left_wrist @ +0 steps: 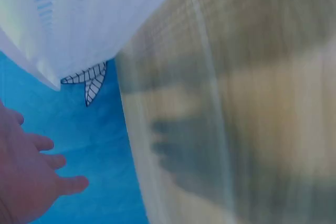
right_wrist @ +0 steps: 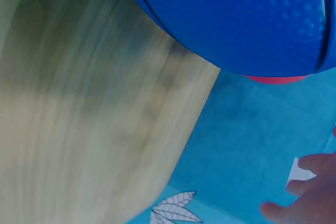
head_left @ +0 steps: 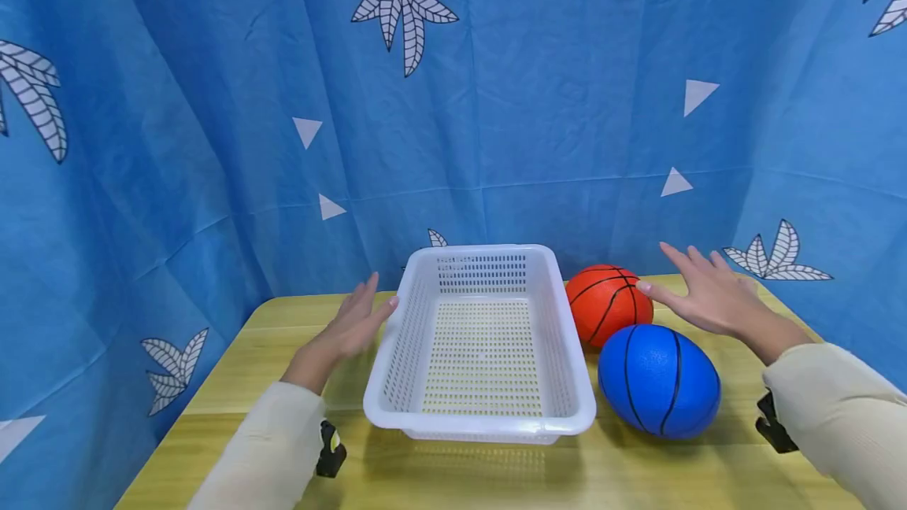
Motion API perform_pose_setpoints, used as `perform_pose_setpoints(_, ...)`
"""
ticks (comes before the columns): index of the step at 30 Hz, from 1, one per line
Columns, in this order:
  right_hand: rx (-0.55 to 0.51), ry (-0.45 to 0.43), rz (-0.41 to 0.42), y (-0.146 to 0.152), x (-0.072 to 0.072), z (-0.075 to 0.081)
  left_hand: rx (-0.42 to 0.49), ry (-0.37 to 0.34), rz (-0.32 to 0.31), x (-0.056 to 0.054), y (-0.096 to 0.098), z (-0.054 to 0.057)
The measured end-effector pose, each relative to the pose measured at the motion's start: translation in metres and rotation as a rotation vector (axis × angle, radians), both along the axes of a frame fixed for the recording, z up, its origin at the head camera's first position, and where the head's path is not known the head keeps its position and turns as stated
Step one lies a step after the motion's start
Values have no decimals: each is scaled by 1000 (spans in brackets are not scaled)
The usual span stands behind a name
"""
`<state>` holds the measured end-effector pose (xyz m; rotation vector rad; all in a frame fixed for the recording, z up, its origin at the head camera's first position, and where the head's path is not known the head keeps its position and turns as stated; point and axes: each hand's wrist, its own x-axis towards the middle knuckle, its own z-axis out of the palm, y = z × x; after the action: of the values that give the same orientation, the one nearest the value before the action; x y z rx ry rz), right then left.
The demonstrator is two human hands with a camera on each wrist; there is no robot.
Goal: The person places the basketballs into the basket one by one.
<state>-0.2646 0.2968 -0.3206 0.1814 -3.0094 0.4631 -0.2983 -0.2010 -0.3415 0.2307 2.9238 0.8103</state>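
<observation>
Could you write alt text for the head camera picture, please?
A white plastic basket sits on a wooden table, with a red ball and a blue ball to its right. A person's left hand is beside the basket's left rim and their right hand near the balls, both holding nothing. Behind hangs a patterned blue cloth.

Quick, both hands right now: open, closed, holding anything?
Left hand: open, holding nothing, beside the white plastic basket.
Right hand: open, holding nothing, near the red basketball.

My head feed looks forward and down; wrist feeds, close and angled toward the curtain (left_wrist: 105, 145), share its basket (left_wrist: 105, 14) (left's upper left) and blue ball (right_wrist: 241, 24) (right's upper right).
</observation>
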Motion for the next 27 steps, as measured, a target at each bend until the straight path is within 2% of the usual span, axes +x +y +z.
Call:
perform_pose_setpoints(5,-174,-40,-3,5,14,-9,264,19,-40,12,-1,-15)
perform_pose_setpoints(8,-294,-108,-19,7,24,-13,415,12,-46,20,-1,-24)
perform_pose_setpoints(11,-466,-204,-32,9,33,-17,584,-6,-45,27,1,-31)
perform_pose_setpoints(15,-705,-318,-66,12,46,-26,949,-61,-56,34,6,-38)
perform_pose_setpoints(17,-784,-355,-85,13,51,-32,1125,-107,-72,39,9,-43)
perform_pose_setpoints(19,-852,-379,-90,14,56,-38,1257,-166,-83,43,12,-48)
perform_pose_setpoints(22,-903,-392,-96,12,62,-46,1333,-231,-106,49,16,-56)
perform_pose_setpoints(27,-931,-361,-99,5,68,-59,1341,-266,-137,59,18,-63)
